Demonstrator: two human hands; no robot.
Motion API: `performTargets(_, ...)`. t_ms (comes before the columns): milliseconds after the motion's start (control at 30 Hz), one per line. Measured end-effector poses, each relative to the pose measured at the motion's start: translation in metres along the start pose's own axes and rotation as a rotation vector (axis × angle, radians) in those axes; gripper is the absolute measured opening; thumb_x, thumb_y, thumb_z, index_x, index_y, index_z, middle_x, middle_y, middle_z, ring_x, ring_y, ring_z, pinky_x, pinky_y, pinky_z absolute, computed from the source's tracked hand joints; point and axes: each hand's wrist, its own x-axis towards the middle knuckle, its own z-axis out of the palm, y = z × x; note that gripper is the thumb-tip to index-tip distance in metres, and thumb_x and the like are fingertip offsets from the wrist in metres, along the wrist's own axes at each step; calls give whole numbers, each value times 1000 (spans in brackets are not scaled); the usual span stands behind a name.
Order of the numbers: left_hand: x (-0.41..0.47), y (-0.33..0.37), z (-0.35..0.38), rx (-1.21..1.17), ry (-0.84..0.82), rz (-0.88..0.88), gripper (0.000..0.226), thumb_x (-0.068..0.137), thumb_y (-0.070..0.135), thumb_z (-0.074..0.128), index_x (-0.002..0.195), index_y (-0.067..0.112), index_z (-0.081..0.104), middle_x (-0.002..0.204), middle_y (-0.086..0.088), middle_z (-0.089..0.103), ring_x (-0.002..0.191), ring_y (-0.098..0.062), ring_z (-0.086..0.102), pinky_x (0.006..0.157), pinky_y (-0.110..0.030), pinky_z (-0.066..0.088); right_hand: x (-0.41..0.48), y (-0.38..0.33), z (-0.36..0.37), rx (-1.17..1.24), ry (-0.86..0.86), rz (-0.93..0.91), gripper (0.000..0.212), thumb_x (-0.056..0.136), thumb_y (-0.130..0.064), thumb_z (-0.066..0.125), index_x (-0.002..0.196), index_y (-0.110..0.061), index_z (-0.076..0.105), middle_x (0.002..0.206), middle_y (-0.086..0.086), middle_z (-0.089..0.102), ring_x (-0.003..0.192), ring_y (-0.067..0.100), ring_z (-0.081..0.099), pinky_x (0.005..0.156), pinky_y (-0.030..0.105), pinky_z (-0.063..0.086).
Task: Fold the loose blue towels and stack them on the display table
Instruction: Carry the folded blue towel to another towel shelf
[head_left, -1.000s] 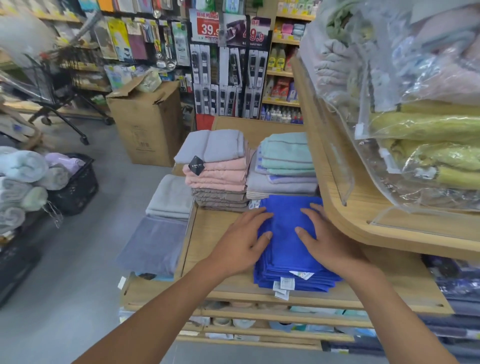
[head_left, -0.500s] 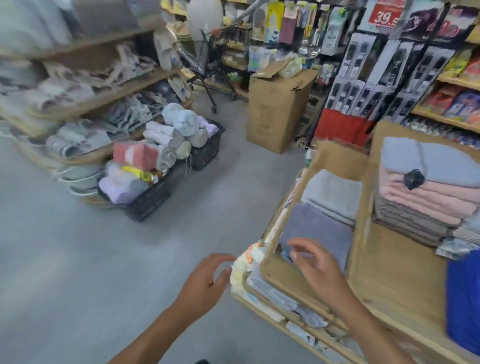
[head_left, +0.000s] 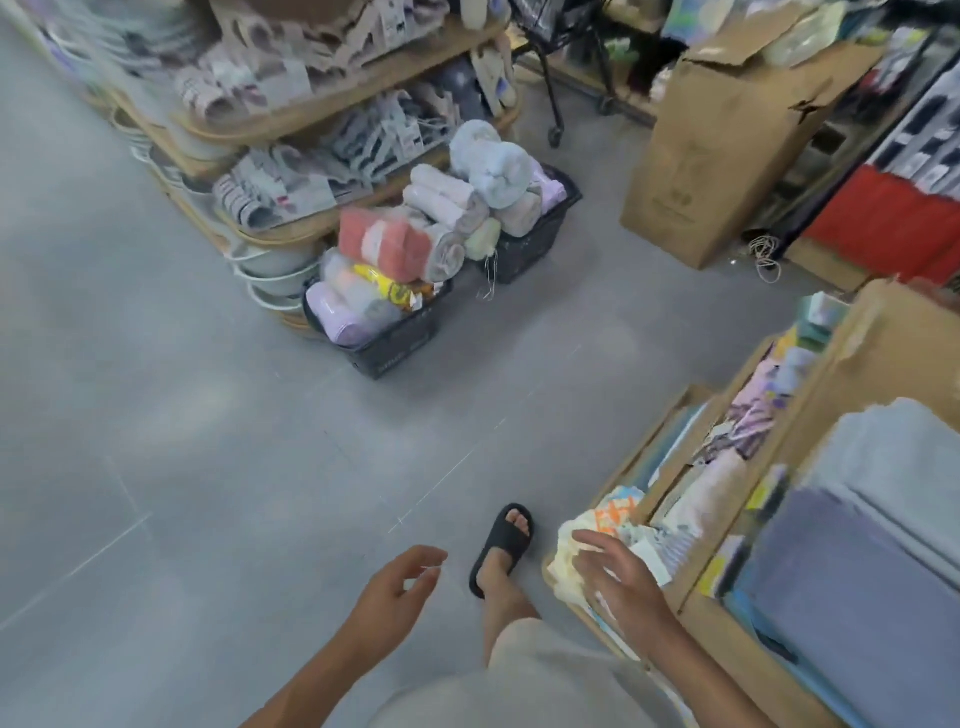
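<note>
Blue towels are in neither hand, and none shows anywhere in this view, loose or folded; where they lie cannot be told from here. The left hand (head_left: 397, 590) hangs over the bare grey floor (head_left: 208, 467) with its fingers loosely curled round nothing. The right hand (head_left: 618, 579) is just as empty, fingers spread and relaxed, held over the near corner of the wooden display table (head_left: 743, 660). Whether it brushes the pale yellow folded cloths (head_left: 563, 558) on the lower shelf there is lost in blur. Both hands float free ahead of the body, probably because the person is mid-stride between towels: one foot in a black slide sandal (head_left: 501, 545) is planted forward between them.

On the table top beside the right forearm lie two flat folded towels, a grey-violet one (head_left: 852, 597) and a pale grey one (head_left: 893, 457) beyond it. They are laid side by side, likely so that each colour shows.

Across the aisle stand two black plastic baskets (head_left: 395, 353) (head_left: 535, 244), just beside a wooden rack of slippers (head_left: 291, 238). They are heaped with rolled towels (head_left: 441, 202) in white, coral and lilac, too blurred to count; rolling lets them pile above the rims. One tall brown cardboard box (head_left: 717, 156) stands open further back. I judge the next step to be fetching another loose towel.
</note>
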Motion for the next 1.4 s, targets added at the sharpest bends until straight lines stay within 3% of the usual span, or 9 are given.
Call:
performTargets(100, 42, 24, -16, -34, -43, -50, 26, 103, 24, 56, 101, 45, 70, 109, 23, 70, 107, 0, 64, 97, -25, 48, 57, -36, -2, 32, -24, -4, 19, 96, -11, 69, 112, -22, 72, 115, -3, 72, 111, 7, 64, 92, 23, 49)
performTargets(167, 74, 39, -28, -31, -38, -87, 25, 103, 20, 57, 99, 39, 72, 106, 18, 72, 106, -4, 65, 102, -32, 48, 98, -59, -9, 42, -36, 2, 18, 95, -11, 70, 111, -19, 72, 113, -3, 73, 103, 0, 67, 87, 17, 50)
performTargets(233, 106, 62, -43, -19, -19, -87, 29, 103, 18, 58, 98, 43, 72, 105, 18, 72, 105, -5, 65, 100, -31, 49, 135, -84, -18, 50, -57, 2, 19, 95, -9, 69, 113, -17, 71, 115, -2, 73, 102, -2, 67, 85, 13, 49)
performTargets(400, 198, 132, -79, -69, 37, -65, 26, 103, 20, 57, 103, 43, 70, 108, 16, 72, 105, -9, 65, 92, -31, 49, 230, -147, -59, 46, -61, -13, 20, 98, -8, 65, 117, -11, 69, 116, 0, 71, 111, 12, 65, 99, 30, 50)
performTargets(500, 260, 171, -91, -123, 12, -66, 26, 103, 15, 56, 103, 36, 72, 111, 8, 72, 104, -12, 67, 93, -34, 49, 278, -172, -84, 72, -21, -1, 17, 98, -6, 64, 114, -9, 70, 108, 1, 72, 99, 8, 66, 87, 19, 51)
performTargets(633, 363, 226, -99, -113, -69, -26, 24, 102, 17, 59, 98, 35, 73, 109, 2, 73, 100, -14, 69, 87, -30, 51, 337, -191, -121, 123, 67, 49, 16, 97, -9, 67, 111, -15, 73, 105, -5, 75, 95, 0, 69, 79, 12, 51)
performTargets(933, 613, 403, -91, 48, -482, 150, 13, 101, 7, 58, 102, 4, 70, 90, 10, 75, 84, 4, 65, 76, -10, 46, 425, -254, -186, 296, 434, 160, 18, 97, -5, 66, 108, -18, 73, 112, -3, 74, 109, 13, 66, 92, 27, 50)
performTargets(1167, 750, 507, -38, 171, -748, 202, 9, 97, 8, 64, 101, 9, 71, 90, 10, 73, 85, 2, 64, 78, -12, 46, 476, -290, -238, 542, 717, 183, 22, 96, -3, 66, 112, -18, 73, 113, -3, 72, 104, 10, 66, 94, 30, 50)
performTargets(1400, 842, 557, 26, 220, -699, 131, 15, 94, -5, 63, 102, 3, 71, 96, -2, 75, 84, -9, 65, 71, -18, 47, 573, -305, -356, 632, 761, 168, 20, 95, -2, 66, 107, -17, 73, 102, -10, 73, 88, -5, 67, 83, 28, 53)
